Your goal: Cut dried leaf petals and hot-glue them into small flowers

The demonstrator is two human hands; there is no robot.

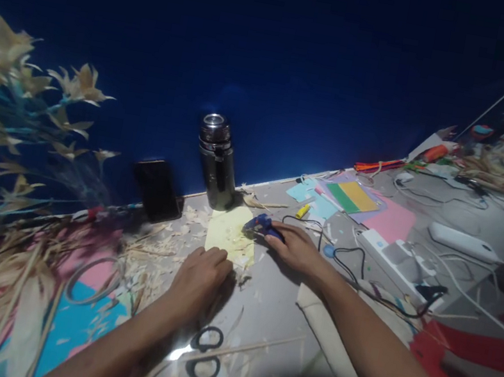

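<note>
In my right hand [295, 246] is a blue glue gun [259, 223], its tip over a pale yellow sheet of paper [223, 235]. My left hand [203, 274] rests at the sheet's near left edge with its fingers curled in; whatever they may hold is hidden. Black-handled scissors [206, 351] lie nearer to me, beside a thin stick [253, 347]. Pale dry scraps [158, 247] are scattered left of the paper. Just behind the sheet stands a dark metal flask [218, 166].
A phone [157, 191] leans against the blue wall [275, 56]. Dried-husk flowers [14, 68] rise at the left above loose husks [25, 285] and a tape ring [88, 299]. To the right are a white power strip [397, 266] with cords, coloured papers [352, 196] and red material [468, 370].
</note>
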